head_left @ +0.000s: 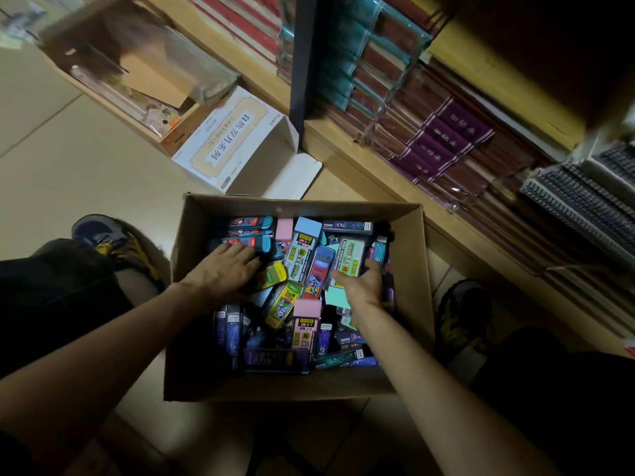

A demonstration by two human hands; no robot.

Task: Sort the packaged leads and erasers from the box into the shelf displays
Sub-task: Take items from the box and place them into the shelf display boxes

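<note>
The cardboard box (309,209) is sitting on the floor beside the wooden shelf (343,146), crammed with lead packs and erasers (295,250). The left hand (226,266) is lying flat, fingers straight, on packs near the box's left wall. The right hand (360,285) is pinching a green-labelled lead pack (351,255) near the right wall.

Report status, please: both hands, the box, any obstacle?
Left hand flat on packs in cardboard box. Right hand grips green-labelled pack. Open white box lies beside the shelf.

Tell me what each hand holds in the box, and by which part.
The right hand grips a green-labelled pack by its near end. The left hand lies flat on other packs, holding nothing that shows.
</note>
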